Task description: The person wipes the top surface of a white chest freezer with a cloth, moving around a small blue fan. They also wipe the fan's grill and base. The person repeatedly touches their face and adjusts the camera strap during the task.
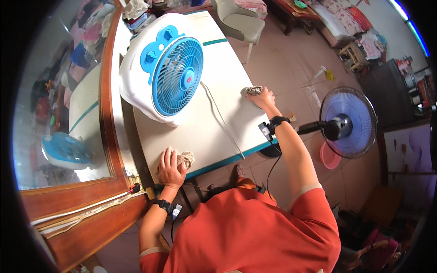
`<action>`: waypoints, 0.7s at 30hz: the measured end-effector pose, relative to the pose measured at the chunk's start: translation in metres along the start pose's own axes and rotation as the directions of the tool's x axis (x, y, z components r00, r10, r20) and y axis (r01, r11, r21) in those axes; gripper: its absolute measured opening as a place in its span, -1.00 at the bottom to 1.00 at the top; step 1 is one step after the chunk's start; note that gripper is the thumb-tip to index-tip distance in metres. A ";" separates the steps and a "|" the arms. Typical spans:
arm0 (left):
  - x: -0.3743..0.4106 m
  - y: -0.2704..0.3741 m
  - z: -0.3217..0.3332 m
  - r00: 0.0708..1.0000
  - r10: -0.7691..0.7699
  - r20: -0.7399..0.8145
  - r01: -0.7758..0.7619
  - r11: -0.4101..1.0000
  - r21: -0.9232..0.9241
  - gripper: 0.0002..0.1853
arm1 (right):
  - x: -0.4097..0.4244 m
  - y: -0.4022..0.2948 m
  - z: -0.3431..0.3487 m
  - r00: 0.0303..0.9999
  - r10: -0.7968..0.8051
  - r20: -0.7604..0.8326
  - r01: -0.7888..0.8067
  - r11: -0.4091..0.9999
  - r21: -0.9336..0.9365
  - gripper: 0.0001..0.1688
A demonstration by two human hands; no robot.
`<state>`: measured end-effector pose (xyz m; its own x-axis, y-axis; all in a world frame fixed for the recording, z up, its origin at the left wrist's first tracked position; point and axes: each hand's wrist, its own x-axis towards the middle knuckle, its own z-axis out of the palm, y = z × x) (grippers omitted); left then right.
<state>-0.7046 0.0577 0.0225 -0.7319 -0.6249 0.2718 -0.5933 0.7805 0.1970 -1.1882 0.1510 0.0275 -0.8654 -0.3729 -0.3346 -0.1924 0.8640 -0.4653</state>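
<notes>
My left hand (172,172) presses flat on a crumpled patterned cloth (185,159) at the near left corner of a white table (205,133) with teal edging. At the table's right edge my right hand (262,98) grips another crumpled cloth (253,90), its fingers curled round it. Between and beyond the hands, a white and blue box fan (177,76) stands at the table's left side. Its pale cord (218,114) runs over the tabletop to the near edge, between my two hands. Both wrists wear black straps with small devices and cables.
A wood-framed mirror or glass panel (111,129) borders the table's left side. A black standing fan (346,123) is at the right, above a pink basin (330,155). A beige chair (240,25) stands beside the table's far end. Cables (85,213) run along the wood.
</notes>
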 end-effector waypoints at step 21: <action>0.015 0.002 -0.014 0.994 -0.014 0.111 0.011 1.000 0.024 -0.40 | 0.253 -0.197 0.042 0.997 -0.037 0.066 0.031 0.995 0.090 0.41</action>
<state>-0.7125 0.0505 0.0399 -0.7562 -0.6338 0.1626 -0.6096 0.7727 0.1771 -1.3502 -0.1277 0.0001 -0.8254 -0.4262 -0.3701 -0.1770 0.8180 -0.5473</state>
